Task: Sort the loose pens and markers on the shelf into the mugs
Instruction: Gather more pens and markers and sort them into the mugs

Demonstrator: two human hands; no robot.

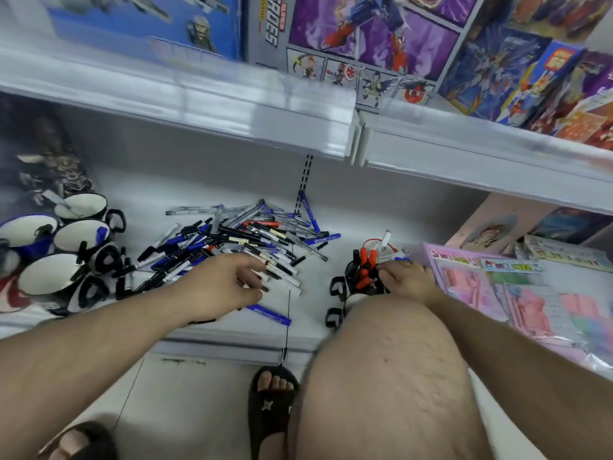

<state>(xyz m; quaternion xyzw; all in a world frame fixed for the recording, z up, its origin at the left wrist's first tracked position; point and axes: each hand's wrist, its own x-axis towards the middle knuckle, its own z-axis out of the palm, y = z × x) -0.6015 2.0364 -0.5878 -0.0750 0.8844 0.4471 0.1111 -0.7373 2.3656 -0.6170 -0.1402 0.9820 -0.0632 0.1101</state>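
While my left hand [232, 280] curls its fingers into the loose pen pile [242, 240] mid-shelf, possibly pinching one, my right hand [406, 280] grips the red-marker mug [361, 277] at the shelf edge; my knee crowds it, and a nudge could tip it off

No sleeves are seen: both forearms are bare to the edges of the view, and no watch, ring or band is visible on the left hand [229, 287] or the right hand [406, 280]. The raised knee and thigh [384, 376] are uncovered, with sparse hair and one small dark spot. Dark brown rubber slide sandals are worn, open at the toes; the broad strap of the sandal beside the knee [270, 410] is marked with a small pale star-shaped emblem. The other sandal [86, 439] is cut off by the lower edge.
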